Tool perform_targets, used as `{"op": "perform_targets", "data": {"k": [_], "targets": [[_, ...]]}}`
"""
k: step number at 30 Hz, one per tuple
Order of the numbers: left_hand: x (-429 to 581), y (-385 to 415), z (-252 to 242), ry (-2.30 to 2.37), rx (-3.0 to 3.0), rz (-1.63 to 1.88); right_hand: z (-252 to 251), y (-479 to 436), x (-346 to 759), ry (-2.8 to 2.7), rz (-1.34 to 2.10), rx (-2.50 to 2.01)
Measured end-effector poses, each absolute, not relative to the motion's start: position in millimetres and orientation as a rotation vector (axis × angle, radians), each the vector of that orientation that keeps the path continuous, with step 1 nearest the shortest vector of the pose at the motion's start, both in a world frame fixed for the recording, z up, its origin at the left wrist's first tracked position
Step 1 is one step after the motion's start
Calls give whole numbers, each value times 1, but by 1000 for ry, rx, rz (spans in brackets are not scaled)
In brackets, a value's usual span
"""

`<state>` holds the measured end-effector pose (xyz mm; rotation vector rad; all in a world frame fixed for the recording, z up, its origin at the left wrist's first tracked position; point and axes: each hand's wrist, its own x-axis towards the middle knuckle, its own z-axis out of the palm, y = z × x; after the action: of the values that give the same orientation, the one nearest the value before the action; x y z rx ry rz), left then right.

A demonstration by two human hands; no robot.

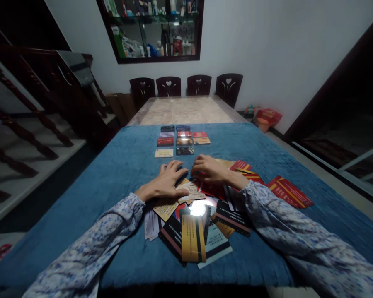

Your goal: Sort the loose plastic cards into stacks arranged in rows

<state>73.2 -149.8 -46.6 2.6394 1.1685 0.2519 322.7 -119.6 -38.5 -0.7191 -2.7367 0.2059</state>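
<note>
A loose pile of cards lies before me on the blue cloth. My left hand [167, 180] rests over the pile's left side, its fingers spread and the thumb against a cream card [193, 191]. My right hand [211, 170] bends over the red cards [211, 189] at the pile's upper right, fingers curled together and pointing down; what lies under the fingertips is hidden. Nearer to me are a gold card [193, 238] with a dark stripe, a dark card [173, 239] and a pale blue-grey card [217, 244]. Light glares off the middle of the pile.
Beyond my hands, several cards stand in short columns, among them a white card [163, 153] and a black card [185, 151]. A red card [289, 191] lies apart at the right. The blue cloth [112, 178] covers the near table; chairs [199, 85] line the far end.
</note>
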Motion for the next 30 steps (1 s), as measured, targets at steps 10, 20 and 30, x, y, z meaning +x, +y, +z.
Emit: {"op": "perform_targets", "data": {"k": [10, 20, 30], "targets": [[68, -148, -51, 1246, 2633, 243, -43, -140, 321, -2751, 202, -693], [62, -142, -54, 1286, 2663, 374, -42, -152, 314, -2810, 148, -706], [60, -146, -50, 1131, 2651, 432, -40, -157, 309, -2845, 66, -840]]}}
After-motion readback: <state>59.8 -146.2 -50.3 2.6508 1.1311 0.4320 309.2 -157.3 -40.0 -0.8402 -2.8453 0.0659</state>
